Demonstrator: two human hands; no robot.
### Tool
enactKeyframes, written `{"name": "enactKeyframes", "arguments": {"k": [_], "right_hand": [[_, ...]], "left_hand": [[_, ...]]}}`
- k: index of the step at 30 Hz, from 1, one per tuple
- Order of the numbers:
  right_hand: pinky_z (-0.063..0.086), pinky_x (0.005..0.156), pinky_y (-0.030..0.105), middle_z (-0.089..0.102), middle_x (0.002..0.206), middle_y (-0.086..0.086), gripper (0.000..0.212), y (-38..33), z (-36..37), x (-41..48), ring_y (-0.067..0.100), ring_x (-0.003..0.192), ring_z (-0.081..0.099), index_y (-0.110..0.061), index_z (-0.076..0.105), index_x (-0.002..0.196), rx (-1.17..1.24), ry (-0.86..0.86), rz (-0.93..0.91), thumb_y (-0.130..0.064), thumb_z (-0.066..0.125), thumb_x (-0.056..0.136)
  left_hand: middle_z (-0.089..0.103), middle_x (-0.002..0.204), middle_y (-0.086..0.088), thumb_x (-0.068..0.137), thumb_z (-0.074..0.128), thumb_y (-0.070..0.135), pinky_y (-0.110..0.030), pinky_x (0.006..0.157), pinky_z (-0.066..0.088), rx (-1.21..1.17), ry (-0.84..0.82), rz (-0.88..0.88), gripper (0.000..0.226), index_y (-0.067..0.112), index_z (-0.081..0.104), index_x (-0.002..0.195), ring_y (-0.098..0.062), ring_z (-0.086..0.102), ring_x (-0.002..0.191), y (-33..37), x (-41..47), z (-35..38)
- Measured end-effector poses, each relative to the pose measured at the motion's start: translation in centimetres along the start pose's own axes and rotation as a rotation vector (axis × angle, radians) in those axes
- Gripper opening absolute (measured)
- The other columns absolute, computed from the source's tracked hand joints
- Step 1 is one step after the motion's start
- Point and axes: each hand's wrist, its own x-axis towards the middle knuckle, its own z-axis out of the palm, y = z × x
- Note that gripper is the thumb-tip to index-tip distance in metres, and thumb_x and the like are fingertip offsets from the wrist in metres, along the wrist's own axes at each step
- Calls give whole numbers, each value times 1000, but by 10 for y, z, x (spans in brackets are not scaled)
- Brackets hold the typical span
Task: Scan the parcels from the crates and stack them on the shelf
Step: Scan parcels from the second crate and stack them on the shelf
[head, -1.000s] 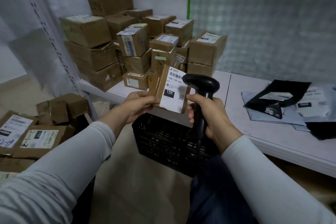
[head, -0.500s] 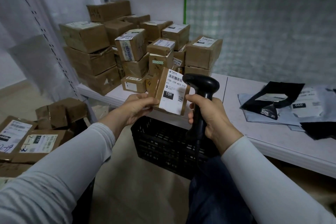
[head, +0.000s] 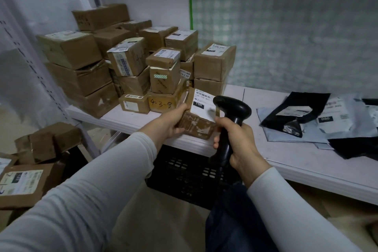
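My left hand [head: 168, 121] grips a small brown cardboard parcel [head: 197, 122] by its left side, label facing up, just above the front of the white shelf [head: 126, 116]. My right hand [head: 238, 141] holds a black barcode scanner [head: 232, 108] by its handle, its head right beside the parcel's label, and a fingertip touches the parcel's right edge. A stack of brown parcels [head: 131, 63] fills the shelf's left and back. A black plastic crate [head: 184, 176] stands under the shelf edge, partly hidden by my arms.
Black and grey mailer bags [head: 306, 116] lie on the shelf at right. More cardboard boxes [head: 30, 178] sit piled at lower left. A white perforated shelf upright [head: 36, 71] runs down the left. Bare shelf surface lies between the stack and the bags.
The parcel has gone from upright with its label facing me to tilted flat, and moved forward over the shelf edge. The scanner stays close beside it.
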Motion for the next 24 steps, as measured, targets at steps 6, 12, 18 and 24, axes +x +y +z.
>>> {"name": "enactKeyframes", "arguments": {"k": [6,12,18,24], "right_hand": [[42,40,26,53,66,10,21,2,-8,12,16,39,48,3,58,100,26,13,22,-8,68,85],[41,39,25,53,63,8,14,8,-8,22,16,39,47,-1,57,94,29,6,54,-9,66,87],[39,40,25,53,58,7,10,15,0,25,17,40,46,-3,56,89,-2,-23,58,-7,65,88],[40,40,25,54,53,7,11,37,38,17,17,41,48,-2,58,94,-84,-118,97,-9,64,88]], "left_hand": [[19,154,-15,81,57,64,-47,114,24,957,262,582,79,34,27,148,-34,11,143,-25,28,6],[11,159,-8,101,39,30,-45,115,22,1406,52,738,55,33,16,152,-28,4,146,-31,52,18],[3,161,-4,102,38,27,-43,119,13,1319,34,748,60,26,6,154,-23,-4,148,-28,69,14],[20,158,-4,96,50,26,-31,115,18,1255,188,844,62,13,23,151,-19,13,146,-62,41,-52]]}}
